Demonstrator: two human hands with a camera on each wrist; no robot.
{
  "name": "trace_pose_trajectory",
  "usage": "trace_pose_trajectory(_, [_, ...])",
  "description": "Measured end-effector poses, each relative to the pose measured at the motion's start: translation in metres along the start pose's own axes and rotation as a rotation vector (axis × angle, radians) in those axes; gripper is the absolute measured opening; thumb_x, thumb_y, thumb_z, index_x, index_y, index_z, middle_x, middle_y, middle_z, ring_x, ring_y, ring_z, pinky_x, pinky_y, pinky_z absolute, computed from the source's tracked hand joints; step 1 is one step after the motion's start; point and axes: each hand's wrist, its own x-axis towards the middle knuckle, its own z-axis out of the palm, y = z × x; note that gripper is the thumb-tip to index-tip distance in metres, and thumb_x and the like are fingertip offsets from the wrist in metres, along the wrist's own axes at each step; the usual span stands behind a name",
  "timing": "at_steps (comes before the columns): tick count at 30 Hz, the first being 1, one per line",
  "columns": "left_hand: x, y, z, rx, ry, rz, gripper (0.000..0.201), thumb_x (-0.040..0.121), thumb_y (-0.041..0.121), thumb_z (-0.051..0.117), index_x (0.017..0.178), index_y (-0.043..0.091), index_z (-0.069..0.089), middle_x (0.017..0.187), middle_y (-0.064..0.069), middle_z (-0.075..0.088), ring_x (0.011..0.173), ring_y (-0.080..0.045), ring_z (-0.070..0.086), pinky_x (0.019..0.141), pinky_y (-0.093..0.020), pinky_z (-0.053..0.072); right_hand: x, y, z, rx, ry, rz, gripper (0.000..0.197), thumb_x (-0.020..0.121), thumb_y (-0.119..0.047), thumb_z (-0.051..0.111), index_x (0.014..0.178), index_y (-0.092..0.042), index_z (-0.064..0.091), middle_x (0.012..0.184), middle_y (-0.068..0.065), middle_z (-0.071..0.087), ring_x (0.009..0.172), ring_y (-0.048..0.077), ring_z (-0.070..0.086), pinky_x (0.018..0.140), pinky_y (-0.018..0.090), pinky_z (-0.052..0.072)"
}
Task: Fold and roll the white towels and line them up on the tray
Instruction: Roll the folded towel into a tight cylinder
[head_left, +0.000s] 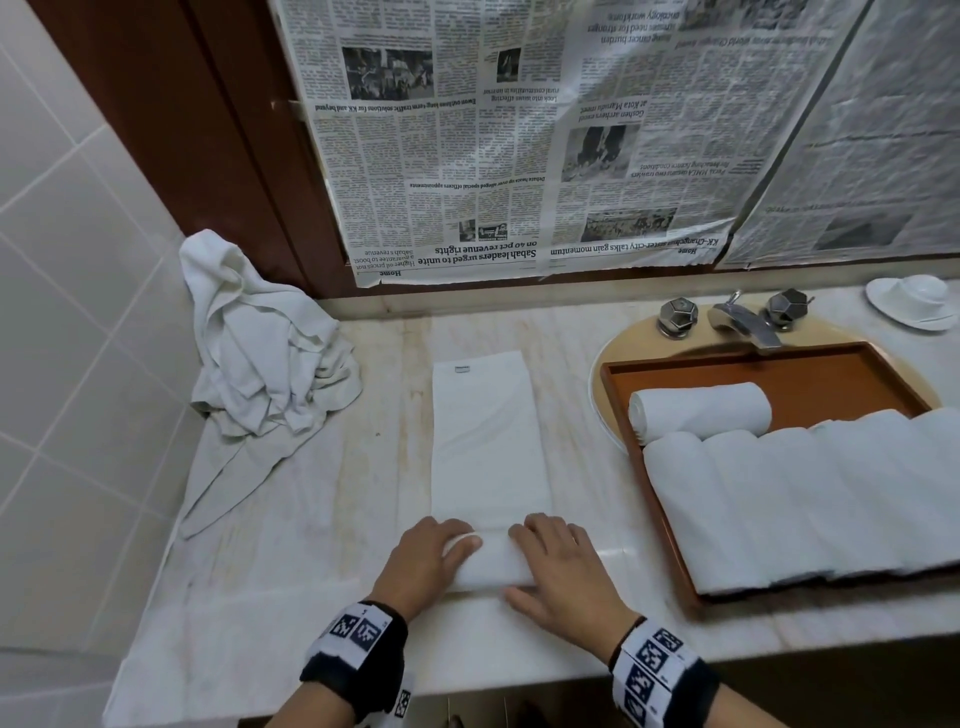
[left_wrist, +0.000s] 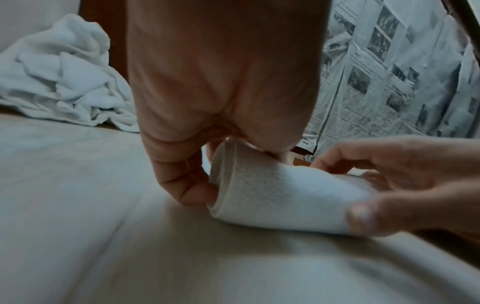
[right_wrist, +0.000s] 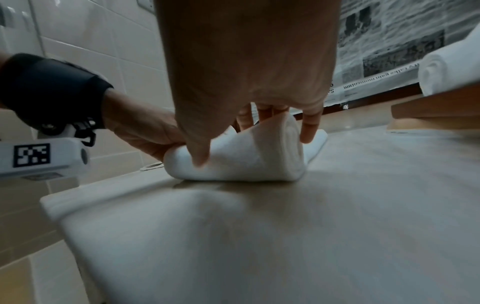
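A folded white towel (head_left: 488, 441) lies lengthwise on the marble counter, its near end rolled into a short roll (head_left: 491, 564) (left_wrist: 280, 197) (right_wrist: 244, 160). My left hand (head_left: 434, 558) (left_wrist: 207, 144) grips the roll's left end, thumb against the spiral edge. My right hand (head_left: 558, 564) (right_wrist: 249, 107) curls over the right end, fingers on the far side and thumb on the near side. The brown tray (head_left: 810, 374) on the right holds several rolled white towels (head_left: 810, 499), one more roll (head_left: 701, 410) lying behind them.
A heap of loose white towels (head_left: 260, 348) sits at the counter's back left corner by the tiled wall. The tray rests over the sink, with the tap (head_left: 743, 322) behind it. A white dish (head_left: 914, 301) stands far right. Newspaper (head_left: 519, 145) covers the mirror.
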Motion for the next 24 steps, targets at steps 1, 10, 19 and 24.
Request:
trace_pose_trajectory(1, [-0.004, 0.001, 0.002, 0.0, 0.026, -0.003, 0.043, 0.093, 0.066, 0.043, 0.121, 0.039, 0.06, 0.115, 0.009, 0.052, 0.105, -0.011, 0.055, 0.092, -0.028, 0.043, 0.0, 0.003, -0.001, 0.007, -0.029, -0.013, 0.052, 0.073, -0.053, 0.057, 0.116, -0.023, 0.055, 0.11, -0.003, 0.053, 0.093, 0.019, 0.056, 0.078, 0.033, 0.05])
trace_pose_trajectory(10, [-0.029, 0.001, 0.0, 0.236, 0.037, 0.153, 0.078, 0.075, 0.092, 0.027, 0.132, 0.046, 0.05, 0.123, 0.022, 0.044, 0.115, -0.005, 0.038, 0.093, -0.03, 0.04, 0.025, 0.024, -0.023, 0.442, -0.335, 0.148, 0.047, 0.089, -0.054, 0.064, 0.125, -0.024, 0.062, 0.117, -0.003, 0.056, 0.112, 0.017, 0.05, 0.095, 0.028, 0.038])
trace_pose_trajectory(19, [-0.002, 0.009, -0.012, 0.034, -0.105, 0.016, 0.066, 0.067, 0.089, 0.04, 0.105, 0.039, 0.061, 0.1, 0.016, 0.063, 0.096, -0.004, 0.056, 0.092, -0.035, 0.046, 0.002, 0.013, -0.007, -0.004, -0.14, 0.018, 0.069, 0.082, -0.058, 0.057, 0.137, -0.018, 0.048, 0.134, 0.0, 0.051, 0.123, 0.024, 0.047, 0.097, 0.036, 0.042])
trace_pose_trajectory(24, [-0.024, 0.014, -0.001, 0.219, -0.01, 0.051, 0.078, 0.074, 0.085, 0.03, 0.138, 0.042, 0.041, 0.135, 0.017, 0.04, 0.124, -0.013, 0.035, 0.097, -0.036, 0.035, 0.027, 0.019, -0.023, 0.238, -0.329, 0.106, 0.05, 0.087, -0.043, 0.067, 0.13, -0.018, 0.056, 0.125, 0.001, 0.054, 0.117, 0.02, 0.046, 0.096, 0.033, 0.04])
